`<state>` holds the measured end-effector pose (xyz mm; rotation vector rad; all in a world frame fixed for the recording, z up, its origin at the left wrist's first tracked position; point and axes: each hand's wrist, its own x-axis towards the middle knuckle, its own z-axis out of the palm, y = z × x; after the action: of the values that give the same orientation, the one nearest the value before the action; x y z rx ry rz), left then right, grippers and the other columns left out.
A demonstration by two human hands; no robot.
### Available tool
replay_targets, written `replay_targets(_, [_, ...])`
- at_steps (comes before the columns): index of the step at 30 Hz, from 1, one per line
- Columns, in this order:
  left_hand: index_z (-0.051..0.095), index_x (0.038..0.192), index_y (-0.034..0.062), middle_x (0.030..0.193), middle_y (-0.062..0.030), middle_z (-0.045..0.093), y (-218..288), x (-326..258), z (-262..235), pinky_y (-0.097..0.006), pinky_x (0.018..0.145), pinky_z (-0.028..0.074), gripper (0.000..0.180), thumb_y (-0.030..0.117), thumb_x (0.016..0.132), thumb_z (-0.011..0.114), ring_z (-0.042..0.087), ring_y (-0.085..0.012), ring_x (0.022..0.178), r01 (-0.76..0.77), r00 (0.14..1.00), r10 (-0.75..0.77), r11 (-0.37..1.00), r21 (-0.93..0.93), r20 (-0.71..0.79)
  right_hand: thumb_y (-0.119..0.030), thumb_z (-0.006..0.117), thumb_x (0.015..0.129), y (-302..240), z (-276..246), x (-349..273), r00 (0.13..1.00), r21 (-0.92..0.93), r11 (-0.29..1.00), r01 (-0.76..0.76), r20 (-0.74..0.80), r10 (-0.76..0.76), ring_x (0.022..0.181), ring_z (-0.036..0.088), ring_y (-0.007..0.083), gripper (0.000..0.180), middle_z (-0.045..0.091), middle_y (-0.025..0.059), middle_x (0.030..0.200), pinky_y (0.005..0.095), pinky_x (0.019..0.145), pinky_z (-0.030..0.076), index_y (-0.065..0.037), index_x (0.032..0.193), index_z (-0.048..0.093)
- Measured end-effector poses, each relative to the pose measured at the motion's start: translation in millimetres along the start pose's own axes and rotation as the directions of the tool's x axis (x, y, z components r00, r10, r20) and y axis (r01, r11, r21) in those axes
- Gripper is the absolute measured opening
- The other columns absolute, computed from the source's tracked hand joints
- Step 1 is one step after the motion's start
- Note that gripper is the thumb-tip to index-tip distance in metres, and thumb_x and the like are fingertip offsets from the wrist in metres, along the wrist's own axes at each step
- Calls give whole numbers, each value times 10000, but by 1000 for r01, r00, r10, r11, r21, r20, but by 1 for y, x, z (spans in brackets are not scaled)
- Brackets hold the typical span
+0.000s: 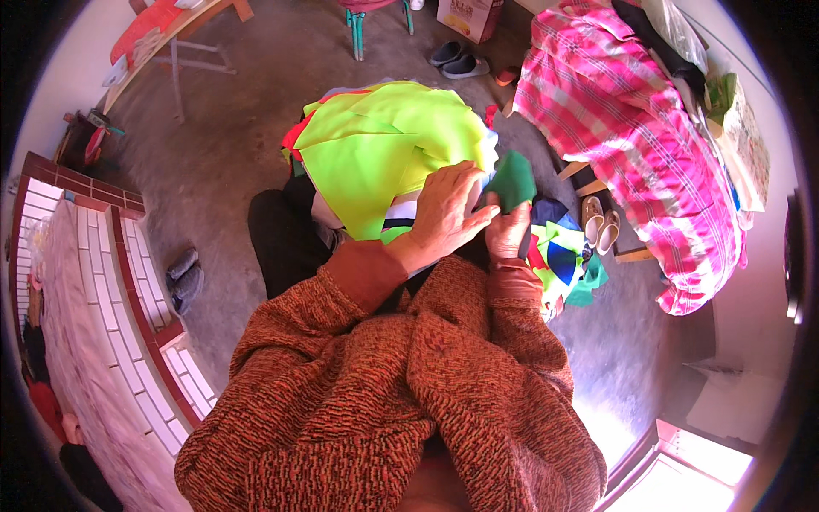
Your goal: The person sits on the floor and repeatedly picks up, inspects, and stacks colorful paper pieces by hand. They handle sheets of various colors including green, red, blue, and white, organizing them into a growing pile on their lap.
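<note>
A large heap of fabric pieces [367, 141] rises in front of my knees, mostly bright yellow-green, with red, white and dark pieces showing at its edges. My left hand [444, 209] lies over the heap's near right side, fingers stretched out and thumb apart, reaching toward my other hand. Just beside it, my right hand [509, 229] is closed round a green cloth piece [514, 181], which sticks up above the fingers. The lower part of that cloth is hidden by the hand. Right of my right wrist sits a smaller pile of mixed cloth scraps [559, 256], in blue, white, red, yellow and green.
A pink plaid cloth [623, 145] covers furniture on the right, with light shoes [600, 224] beside its wooden legs. Dark slippers [459, 61] and a teal-legged stool [375, 34] stand farther off. Grey slippers [184, 280] lie left, near a brick-edged, cloth-covered platform [111, 299].
</note>
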<state>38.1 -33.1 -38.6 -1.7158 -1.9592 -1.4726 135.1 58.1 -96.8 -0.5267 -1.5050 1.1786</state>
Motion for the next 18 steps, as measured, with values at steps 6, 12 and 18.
replay_targets(6, [461,1215,9,1062,-100,576,-11,-15,-23,-322,823,485,485,106,799,691,589,-195,922,435,895,-422,761,-481,143,7,605,708,-24,4,24,952,-785,556,273,305,-36,874,588,364,392,522,164,1059,397,678,503,-120,1078,610])
replay_targets(12, [325,1305,-11,1195,-171,443,-14,-4,-49,-345,692,554,631,195,826,680,560,-215,994,651,576,-765,218,-727,287,-121,739,640,-33,25,17,872,-497,821,282,489,-4,987,523,374,597,458,180,1061,415,818,478,-132,1207,553])
replay_targets(18, [376,1274,22,1130,-148,471,-35,-19,-33,-311,563,569,525,48,826,647,613,-232,840,550,664,-736,364,-752,130,-152,792,659,-38,17,19,858,-290,942,168,514,5,939,496,248,599,464,102,981,330,840,416,-47,1203,563])
